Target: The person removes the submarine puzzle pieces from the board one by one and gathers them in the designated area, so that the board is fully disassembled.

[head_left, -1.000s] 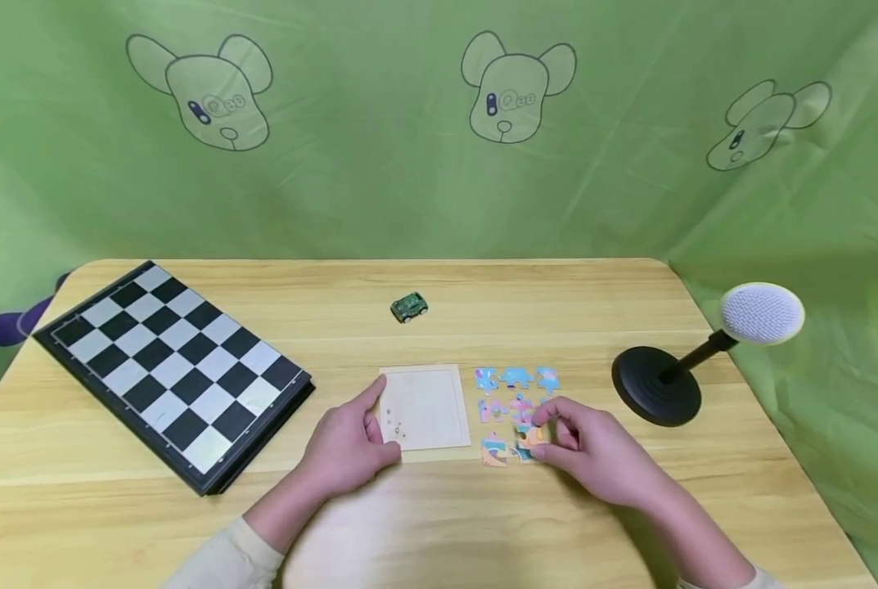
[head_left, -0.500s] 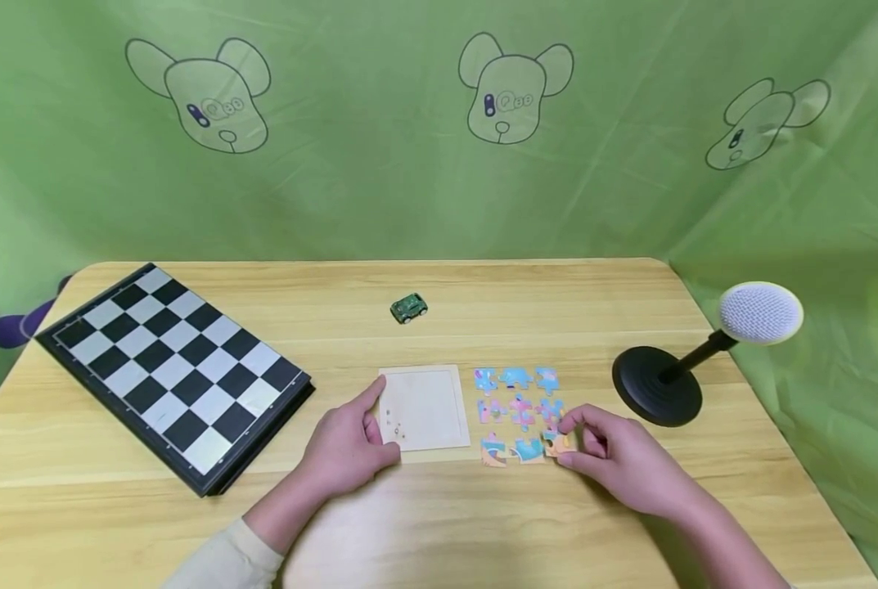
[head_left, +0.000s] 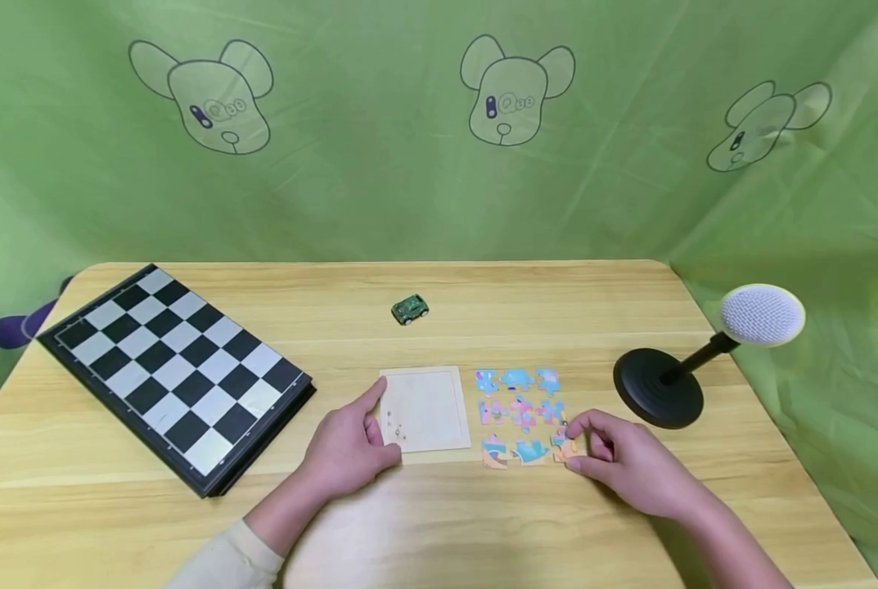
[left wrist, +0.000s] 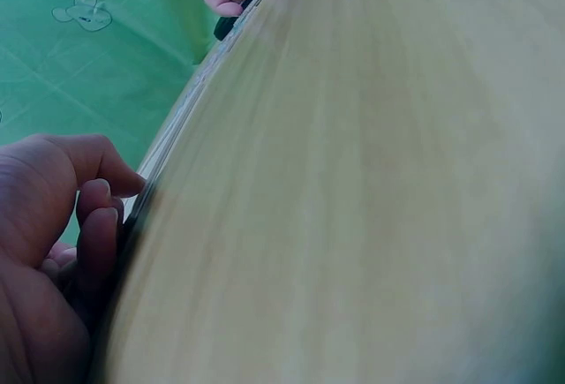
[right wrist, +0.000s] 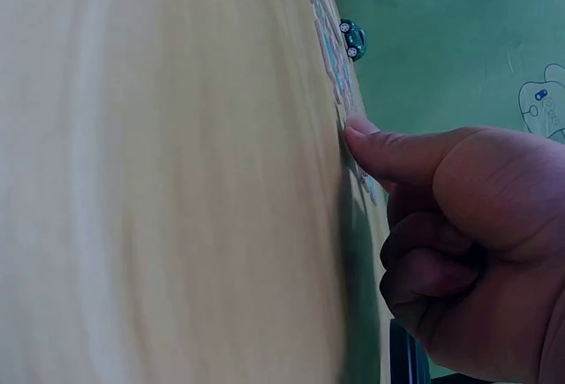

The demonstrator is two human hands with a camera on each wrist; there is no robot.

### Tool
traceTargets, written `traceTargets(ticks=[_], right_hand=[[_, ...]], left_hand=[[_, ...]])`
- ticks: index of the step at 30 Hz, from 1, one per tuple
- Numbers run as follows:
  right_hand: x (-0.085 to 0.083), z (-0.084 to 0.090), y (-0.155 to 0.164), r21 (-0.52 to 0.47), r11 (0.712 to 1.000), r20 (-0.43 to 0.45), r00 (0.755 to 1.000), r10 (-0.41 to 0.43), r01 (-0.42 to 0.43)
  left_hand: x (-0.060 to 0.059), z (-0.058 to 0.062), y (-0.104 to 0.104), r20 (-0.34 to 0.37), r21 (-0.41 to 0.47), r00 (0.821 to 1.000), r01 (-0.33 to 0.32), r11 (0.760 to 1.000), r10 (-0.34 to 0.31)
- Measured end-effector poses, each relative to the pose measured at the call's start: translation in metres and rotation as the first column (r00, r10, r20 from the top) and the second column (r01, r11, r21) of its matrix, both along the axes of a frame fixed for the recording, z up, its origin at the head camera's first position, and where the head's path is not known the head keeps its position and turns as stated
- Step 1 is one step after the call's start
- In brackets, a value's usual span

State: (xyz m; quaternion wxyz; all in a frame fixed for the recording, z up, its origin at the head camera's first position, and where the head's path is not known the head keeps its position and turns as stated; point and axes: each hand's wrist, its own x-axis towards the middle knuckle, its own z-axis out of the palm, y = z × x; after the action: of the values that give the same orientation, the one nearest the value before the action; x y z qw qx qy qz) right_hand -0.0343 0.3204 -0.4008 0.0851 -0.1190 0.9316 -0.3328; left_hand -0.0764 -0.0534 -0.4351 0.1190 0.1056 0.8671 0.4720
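Note:
In the head view, a thin square wooden puzzle board (head_left: 431, 409) with a raised border lies flat on the table. My left hand (head_left: 346, 446) holds its left side, index finger at the far corner and thumb at the near one. To its right, colourful jigsaw pieces (head_left: 515, 379) lie in three spaced rows of three. My right hand (head_left: 623, 458) pinches the near-right orange-and-blue jigsaw piece (head_left: 562, 446) at its right edge, between thumb and index finger. In the right wrist view the thumb (right wrist: 380, 141) is low beside the pieces; the pinched piece is mostly hidden there.
A folded chessboard (head_left: 181, 368) lies at the left of the wooden table (head_left: 439, 532). A small green toy car (head_left: 410, 309) stands behind the puzzle board. On the right is a black-based stand (head_left: 658, 388) with a white oval head. Green fabric (head_left: 380, 188) hangs behind.
My right hand has carried the orange-and-blue jigsaw piece rightward from above the bottom-middle piece and laid it down at the end of the near row. My left hand has stayed on the puzzle board.

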Motion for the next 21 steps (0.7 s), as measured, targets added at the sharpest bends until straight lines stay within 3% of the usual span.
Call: traceTargets(ticks=[12,21], right_hand=[[-0.001,-0.003,0.003,-0.052,0.999,0.036,0.999,-0.009,0.011],[0.004,0.005,-0.009,-0.062,0.997,-0.13,0.99,-0.061,0.053]], left_hand=[[0.001,0.001,-0.002,0.015,0.029,1.0,0.008,1.0,-0.009],[0.004,0.005,-0.007,0.101,0.142,0.994,0.022,0.99,-0.037]])
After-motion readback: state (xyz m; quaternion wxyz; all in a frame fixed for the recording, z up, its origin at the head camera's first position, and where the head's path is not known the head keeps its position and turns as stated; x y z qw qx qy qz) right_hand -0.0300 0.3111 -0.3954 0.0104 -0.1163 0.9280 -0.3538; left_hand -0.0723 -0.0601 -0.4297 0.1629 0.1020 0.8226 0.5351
